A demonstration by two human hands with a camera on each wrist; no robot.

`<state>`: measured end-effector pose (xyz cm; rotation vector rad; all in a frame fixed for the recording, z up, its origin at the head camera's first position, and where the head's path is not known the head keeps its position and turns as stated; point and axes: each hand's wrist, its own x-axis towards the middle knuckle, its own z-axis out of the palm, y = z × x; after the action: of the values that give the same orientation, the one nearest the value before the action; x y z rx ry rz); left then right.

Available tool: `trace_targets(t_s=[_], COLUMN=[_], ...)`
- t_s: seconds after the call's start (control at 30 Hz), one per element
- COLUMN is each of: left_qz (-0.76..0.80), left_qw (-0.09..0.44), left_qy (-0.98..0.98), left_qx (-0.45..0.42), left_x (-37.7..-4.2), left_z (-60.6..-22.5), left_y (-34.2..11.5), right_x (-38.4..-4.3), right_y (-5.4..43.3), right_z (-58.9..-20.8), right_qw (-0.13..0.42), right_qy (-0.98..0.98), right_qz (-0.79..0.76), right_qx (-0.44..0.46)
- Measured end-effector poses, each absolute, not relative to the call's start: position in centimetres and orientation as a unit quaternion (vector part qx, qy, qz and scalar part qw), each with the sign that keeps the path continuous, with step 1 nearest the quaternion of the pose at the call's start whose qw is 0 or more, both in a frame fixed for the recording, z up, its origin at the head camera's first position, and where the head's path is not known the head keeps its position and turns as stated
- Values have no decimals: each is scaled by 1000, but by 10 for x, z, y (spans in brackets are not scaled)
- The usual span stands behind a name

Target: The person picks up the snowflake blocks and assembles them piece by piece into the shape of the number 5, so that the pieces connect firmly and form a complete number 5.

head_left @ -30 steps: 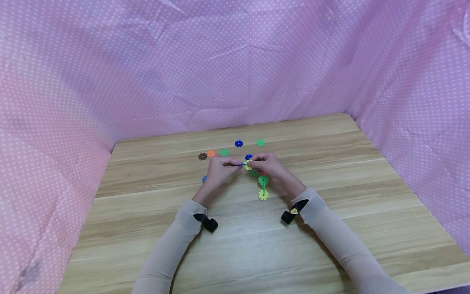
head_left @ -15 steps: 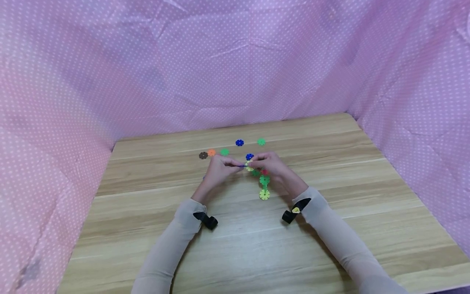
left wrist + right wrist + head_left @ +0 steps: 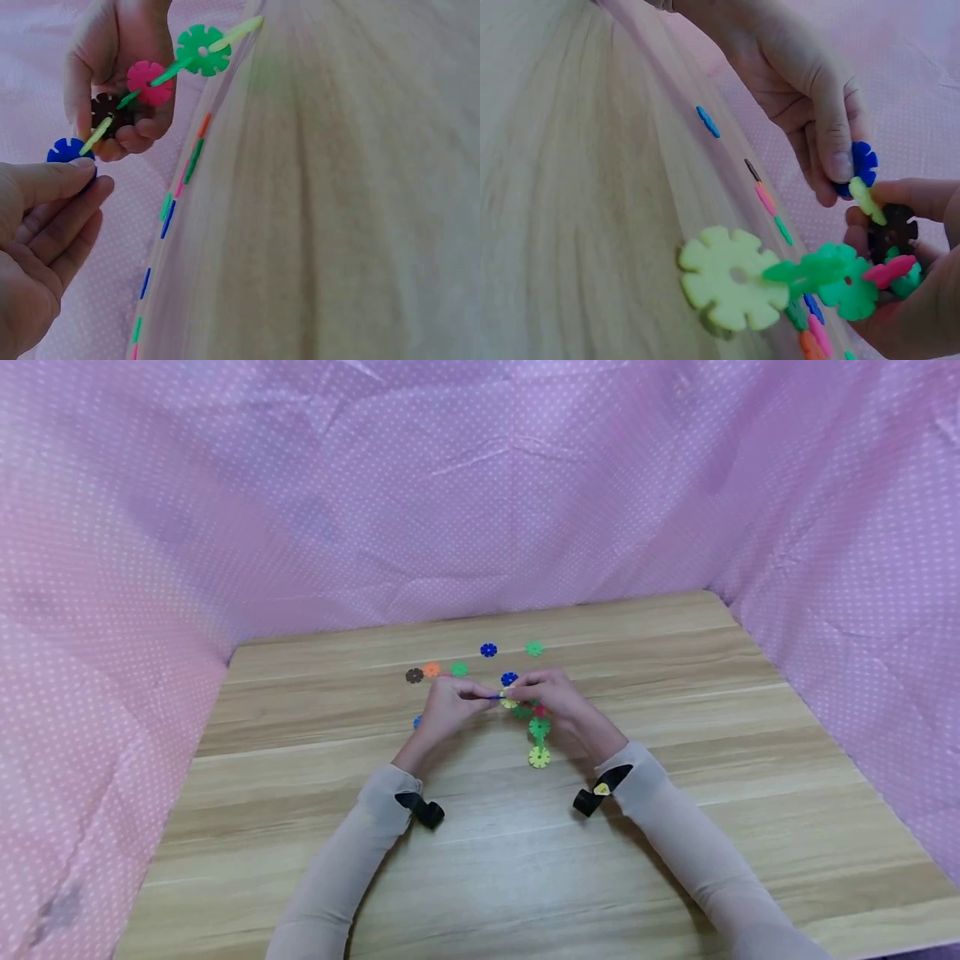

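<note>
In the head view my left hand (image 3: pixel 450 706) and right hand (image 3: pixel 555 697) meet fingertip to fingertip over the table. Thumb and finger of the left pinch a notched dark blue snowflake disc (image 3: pixel 67 150). It meets the edge of a yellow disc (image 3: pixel 864 199), set crosswise to it. My right hand grips a chain of interlocked discs near this end, its fingers around a brown disc (image 3: pixel 105 116). From there the chain runs through a pink disc (image 3: pixel 150 82) and green discs (image 3: pixel 193 37) to a yellow end disc (image 3: pixel 712 277). Fingers partly cover the brown disc.
Loose discs lie flat beyond the hands: a dark blue one (image 3: pixel 489 650), a green one (image 3: pixel 534 648), another blue one (image 3: pixel 509 678), a brown one (image 3: pixel 414 676) and an orange one (image 3: pixel 431 669). Pink dotted cloth (image 3: pixel 480 527) surrounds the wooden table (image 3: pixel 480 877).
</note>
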<state>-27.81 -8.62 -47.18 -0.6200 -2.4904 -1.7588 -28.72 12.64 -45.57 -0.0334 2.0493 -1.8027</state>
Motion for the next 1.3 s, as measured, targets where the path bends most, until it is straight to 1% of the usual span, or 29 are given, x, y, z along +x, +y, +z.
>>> trace_targets(t_s=[0.13,0.23,0.47,0.53,0.7,0.8,1.0,1.07,1.13,1.3], left_qz=[-566,-573,-581,-569,-544,-517,-391,-361,-343,-324], left_qw=[-6,-27,-93,-90,-58,-72,-157,-175,-181,-164], left_qy=[-803,-800,-790,-800,-824,-843,-900,-909,-915,-925], left_qx=[-186,-177,-171,-170,-145,-126,-112,-116,-111,-111], left_x=[-277,-277,-280,-282,-286,-285,-281,-279,-276,-273], left_z=[-472,-471,-462,-455,-437,-433,-444,-448,-449,-451], left_y=[-88,-89,-97,-104,-131,-149,-169,-171,-172,-171], right_x=[-287,-288,-291,-291,-292,-293,-293,-293,-293,-291], right_y=[126,127,134,136,139,140,141,141,141,142], right_z=[-455,-456,-457,-456,-456,-457,-458,-457,-457,-455], right_qw=[222,229,232,230,228,229,232,232,232,239], right_qy=[761,758,753,755,755,756,757,758,758,755], right_qz=[-609,-611,-615,-613,-614,-613,-609,-608,-608,-607], right_qx=[-21,-27,-35,-35,-36,-35,-44,-49,-53,-63])
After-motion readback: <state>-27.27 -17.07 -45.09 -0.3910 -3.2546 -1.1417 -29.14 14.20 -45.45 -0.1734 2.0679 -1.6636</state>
